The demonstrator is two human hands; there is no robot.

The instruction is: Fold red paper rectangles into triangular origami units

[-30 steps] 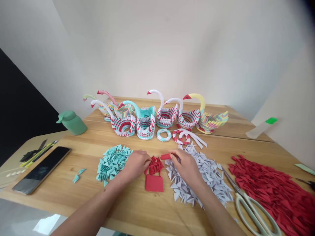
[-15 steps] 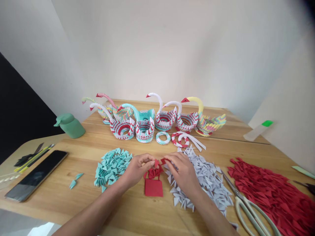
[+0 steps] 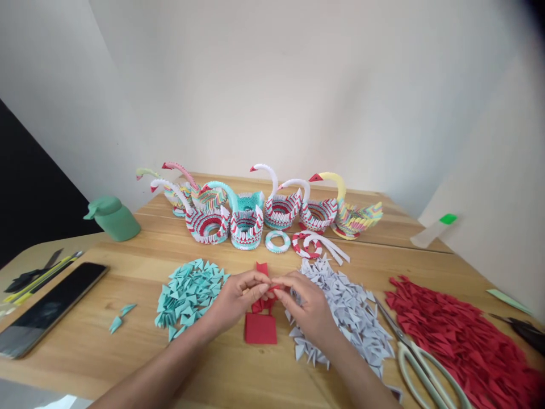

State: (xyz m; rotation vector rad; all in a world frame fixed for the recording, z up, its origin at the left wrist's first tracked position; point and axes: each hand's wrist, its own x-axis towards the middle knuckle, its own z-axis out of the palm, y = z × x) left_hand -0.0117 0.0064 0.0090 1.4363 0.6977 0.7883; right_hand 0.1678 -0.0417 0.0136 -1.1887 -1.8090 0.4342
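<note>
Both hands came together since a second ago: my left hand [image 3: 238, 296] and right hand [image 3: 307, 307] pinch one red paper piece [image 3: 263, 271] above the surface [image 3: 128, 352], fingers closed.

Scissors [image 3: 430, 372], phone [image 3: 46, 309], green bottle [image 3: 113, 217]

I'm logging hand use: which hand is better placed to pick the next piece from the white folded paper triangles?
Right, probably: the right hand already rests over the pile of white folded paper triangles; the left hand sits beside the teal paper triangles.

Left hand [image 3: 238, 298] and right hand [image 3: 306, 304] meet fingertip to fingertip, pinching.
</note>
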